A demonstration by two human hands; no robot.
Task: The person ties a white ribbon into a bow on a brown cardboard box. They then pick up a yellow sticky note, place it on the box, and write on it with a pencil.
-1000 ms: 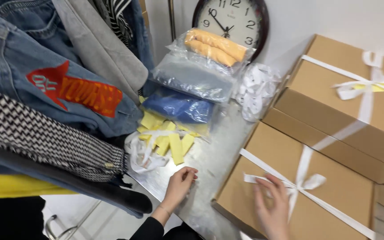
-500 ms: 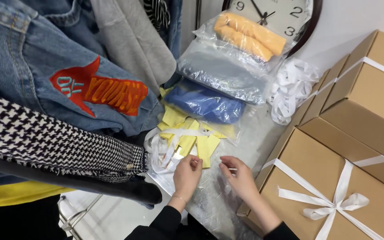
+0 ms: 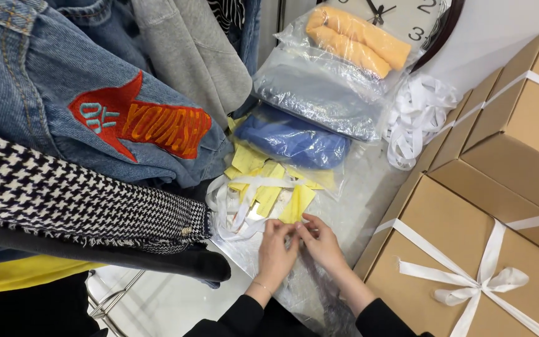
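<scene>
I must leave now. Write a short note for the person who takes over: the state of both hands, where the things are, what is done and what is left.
Left hand and right hand: fingertips together, pinching the edge of a clear plastic bag on the table, beside the yellow paper strips and loose white ribbon.
Bagged items lie behind: blue, grey, orange.
Done: the cardboard box at the right is tied with a white bow.
Left: the clear bag looks empty; whether it is open yet cannot be told.

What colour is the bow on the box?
White: the ribbon bow on the brown cardboard box, head view.
</scene>
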